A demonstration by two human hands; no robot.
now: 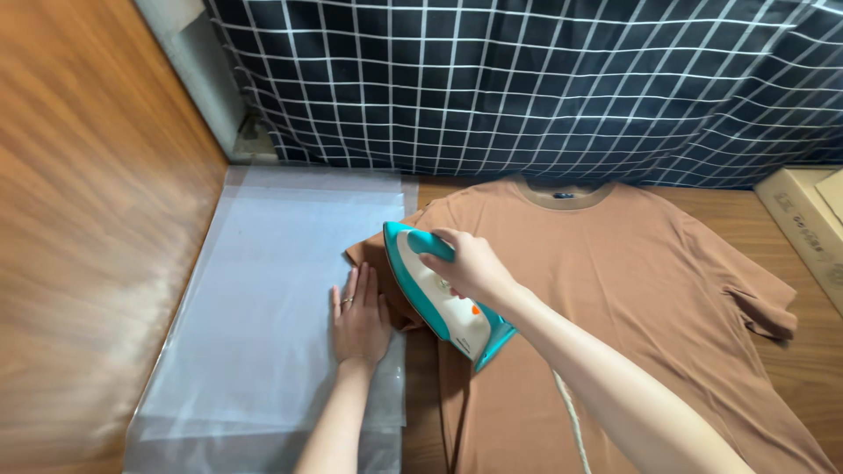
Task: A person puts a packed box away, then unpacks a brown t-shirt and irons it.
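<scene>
While the head view looked straight down, a wooden surface [790, 369] carried a brown T-shirt [632, 298] laid flat, collar toward a dark checked cloth [527, 79] hanging along the far edge. Clear plastic sheet [272, 298] lay left of the shirt, partly under its sleeve. Wooden panel [88, 219] closed off the left side; cardboard box [808, 219] sat at right edge. Right hand [470, 268] had its fingers [443, 235] clenched around the handle of a teal-and-white iron [439, 298], which rested on the shirt's left sleeve area. Left hand [358, 320] lay flat, fingers released and spread, on the plastic sheet, just beside the iron and touching the sleeve edge. White cord [572, 421] trailed from the iron across the shirt.
</scene>
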